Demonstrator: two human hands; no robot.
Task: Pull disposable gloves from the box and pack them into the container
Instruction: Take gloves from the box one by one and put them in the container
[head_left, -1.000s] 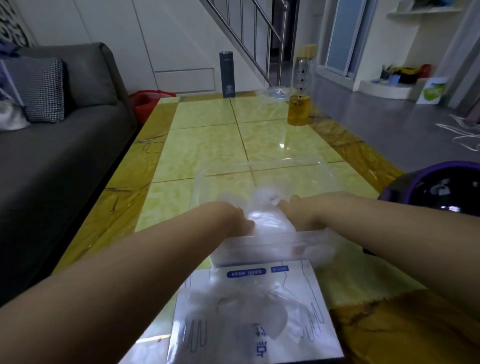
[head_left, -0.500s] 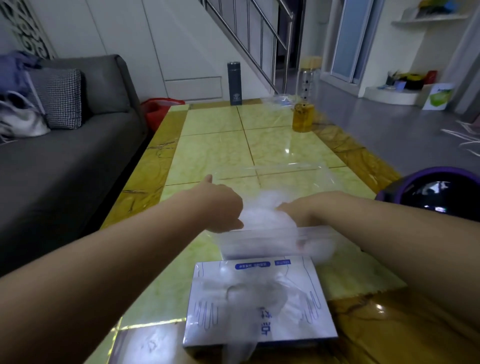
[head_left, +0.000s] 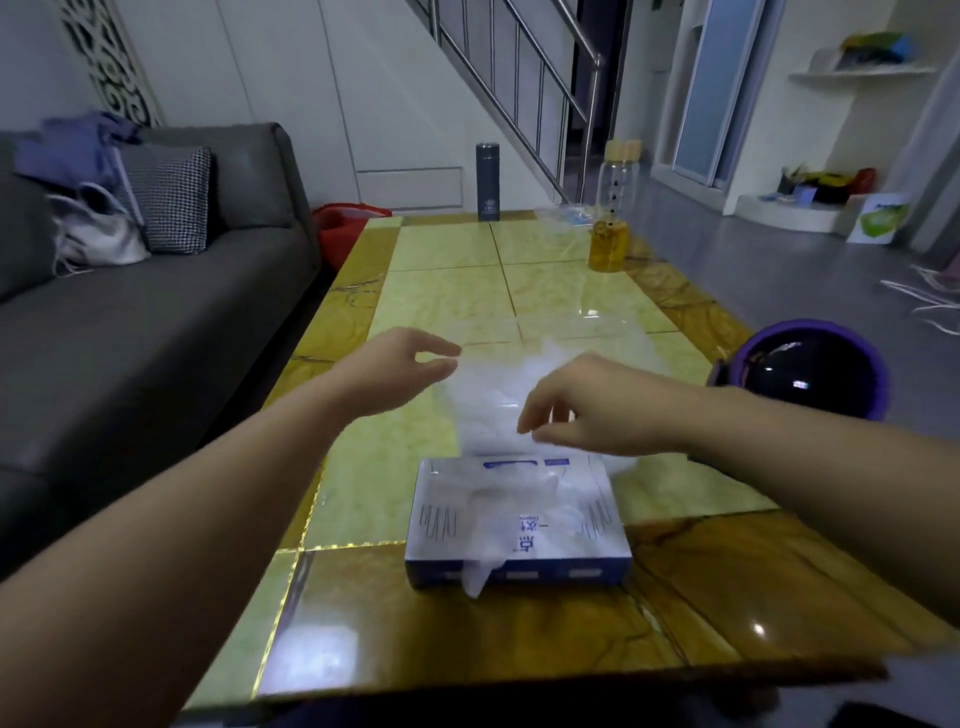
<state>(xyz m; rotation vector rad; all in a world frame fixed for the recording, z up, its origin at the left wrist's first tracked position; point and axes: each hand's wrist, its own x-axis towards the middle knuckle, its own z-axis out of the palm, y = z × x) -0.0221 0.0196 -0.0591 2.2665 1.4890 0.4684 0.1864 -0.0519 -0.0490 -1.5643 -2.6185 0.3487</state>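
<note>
Tiled table (head_left: 452, 301) — glove box (head_left: 582, 540), sofa (head_left: 130, 322) beside.

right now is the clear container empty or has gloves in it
Not empty: a crumpled heap of gloves shows inside the container.

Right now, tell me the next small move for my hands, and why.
Probably lower the right hand to the glove poking from the box and pinch it. It and the left hand hover loose-fingered over the container, seemingly holding nothing; a pile of gloves lies inside.
</note>
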